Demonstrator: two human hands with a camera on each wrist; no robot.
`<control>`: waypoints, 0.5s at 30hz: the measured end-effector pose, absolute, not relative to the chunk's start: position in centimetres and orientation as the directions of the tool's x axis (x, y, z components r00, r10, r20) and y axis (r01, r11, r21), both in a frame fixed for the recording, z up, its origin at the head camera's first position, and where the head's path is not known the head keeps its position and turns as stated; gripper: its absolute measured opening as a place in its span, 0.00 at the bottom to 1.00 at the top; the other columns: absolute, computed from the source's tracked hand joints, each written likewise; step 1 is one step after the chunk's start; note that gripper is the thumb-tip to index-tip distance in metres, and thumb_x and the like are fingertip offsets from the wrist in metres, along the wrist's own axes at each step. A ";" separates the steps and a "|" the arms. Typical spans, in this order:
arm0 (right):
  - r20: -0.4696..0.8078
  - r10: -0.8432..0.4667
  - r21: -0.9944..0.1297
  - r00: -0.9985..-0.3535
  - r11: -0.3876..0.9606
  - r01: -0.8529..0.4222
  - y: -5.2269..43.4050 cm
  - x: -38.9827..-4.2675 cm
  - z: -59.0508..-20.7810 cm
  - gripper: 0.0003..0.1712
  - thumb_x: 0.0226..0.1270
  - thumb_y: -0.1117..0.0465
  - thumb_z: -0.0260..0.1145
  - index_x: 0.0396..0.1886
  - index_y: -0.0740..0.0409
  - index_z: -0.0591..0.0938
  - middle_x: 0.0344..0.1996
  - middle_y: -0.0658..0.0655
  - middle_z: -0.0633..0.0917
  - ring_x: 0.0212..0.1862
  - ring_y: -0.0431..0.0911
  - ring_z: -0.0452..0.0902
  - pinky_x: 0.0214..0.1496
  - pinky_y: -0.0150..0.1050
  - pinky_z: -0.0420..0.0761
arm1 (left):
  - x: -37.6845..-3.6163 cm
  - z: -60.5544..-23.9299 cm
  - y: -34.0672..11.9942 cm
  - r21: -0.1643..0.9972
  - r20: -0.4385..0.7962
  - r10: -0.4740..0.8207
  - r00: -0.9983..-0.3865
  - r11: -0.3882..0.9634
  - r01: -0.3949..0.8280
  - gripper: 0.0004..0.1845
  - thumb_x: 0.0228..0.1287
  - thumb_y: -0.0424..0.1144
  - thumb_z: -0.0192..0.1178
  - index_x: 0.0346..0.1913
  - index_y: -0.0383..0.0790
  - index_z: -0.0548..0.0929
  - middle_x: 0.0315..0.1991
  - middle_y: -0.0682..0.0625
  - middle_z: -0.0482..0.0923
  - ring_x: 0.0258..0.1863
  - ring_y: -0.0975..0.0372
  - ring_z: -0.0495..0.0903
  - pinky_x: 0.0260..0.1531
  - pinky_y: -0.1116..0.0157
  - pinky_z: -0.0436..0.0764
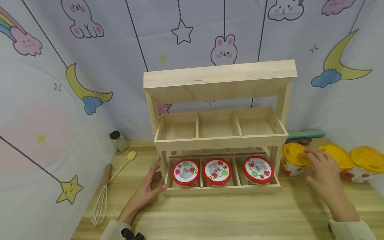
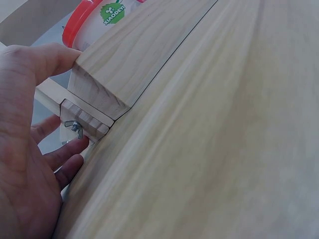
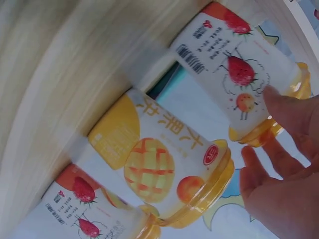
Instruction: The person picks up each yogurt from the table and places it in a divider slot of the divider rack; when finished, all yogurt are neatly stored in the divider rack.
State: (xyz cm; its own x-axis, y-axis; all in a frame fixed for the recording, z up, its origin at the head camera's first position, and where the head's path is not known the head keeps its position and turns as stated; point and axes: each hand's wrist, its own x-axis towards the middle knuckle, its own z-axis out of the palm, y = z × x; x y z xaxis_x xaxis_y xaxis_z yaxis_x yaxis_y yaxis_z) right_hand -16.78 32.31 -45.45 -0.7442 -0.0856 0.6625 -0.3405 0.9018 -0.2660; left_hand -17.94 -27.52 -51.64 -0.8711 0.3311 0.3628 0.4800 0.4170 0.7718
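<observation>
A wooden two-tier rack (image 1: 220,144) stands in the middle of the table. Three cups with red lids, among them a left one (image 1: 186,171), a middle one (image 1: 217,171) and a right one (image 1: 258,169), sit in its lower compartments. My left hand (image 1: 147,186) holds the rack's lower left corner, thumb on the front edge, fingers by the side near a wing nut (image 2: 76,127). At the right, my right hand (image 1: 324,175) is at the nearest yellow-lidded yogurt cup (image 1: 291,168), thumb by its side, fingers over the lid (image 3: 256,134). That cup stands on the table.
Two more yellow-lidded cups, one with a mango print (image 3: 149,162) and one at the far right (image 1: 367,163), stand alongside. A whisk (image 1: 100,203), a yellow spoon (image 1: 124,163) and a black-capped jar (image 1: 118,141) are at left. Behind the cups lies a green-handled tool (image 1: 309,134).
</observation>
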 end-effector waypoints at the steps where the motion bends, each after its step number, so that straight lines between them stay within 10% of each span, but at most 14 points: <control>1: 0.662 -0.083 -0.270 -0.745 0.901 -0.340 32.3 -16.7 -45.4 0.29 0.43 0.86 0.73 0.50 0.70 0.86 0.57 0.76 0.84 0.59 0.75 0.72 0.53 0.76 0.67 | -17.9 -51.6 -27.5 0.773 0.359 0.331 -0.873 0.418 0.477 0.56 0.68 0.31 0.70 0.89 0.48 0.45 0.80 0.28 0.62 0.68 0.53 0.79 0.68 0.60 0.78; 8: 0.730 -0.059 -0.289 -0.681 0.876 -0.385 32.4 -16.2 -44.5 0.31 0.40 0.85 0.69 0.49 0.68 0.86 0.53 0.74 0.87 0.56 0.73 0.75 0.53 0.72 0.68 | -18.2 -51.8 -27.4 0.781 0.344 0.331 -0.879 0.419 0.463 0.55 0.69 0.32 0.70 0.89 0.51 0.45 0.81 0.32 0.62 0.69 0.46 0.79 0.70 0.55 0.77; 15: 0.817 -0.069 -0.284 -0.573 0.816 -0.503 32.6 -16.6 -42.9 0.27 0.45 0.84 0.72 0.49 0.70 0.87 0.44 0.71 0.89 0.53 0.44 0.78 0.73 0.21 0.55 | -18.0 -52.0 -27.6 0.777 0.350 0.332 -0.876 0.419 0.470 0.55 0.69 0.32 0.70 0.89 0.50 0.45 0.81 0.31 0.62 0.69 0.51 0.79 0.70 0.56 0.76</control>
State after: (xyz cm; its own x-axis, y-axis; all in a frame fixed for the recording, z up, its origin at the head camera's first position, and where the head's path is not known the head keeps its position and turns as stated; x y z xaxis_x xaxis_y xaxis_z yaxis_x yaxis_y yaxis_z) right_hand -16.57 32.57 -42.91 -0.5731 -0.0695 0.8165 -0.5031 0.8164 -0.2836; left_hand -18.02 -27.56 -52.04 -0.8757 0.3321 0.3504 0.4698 0.4185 0.7773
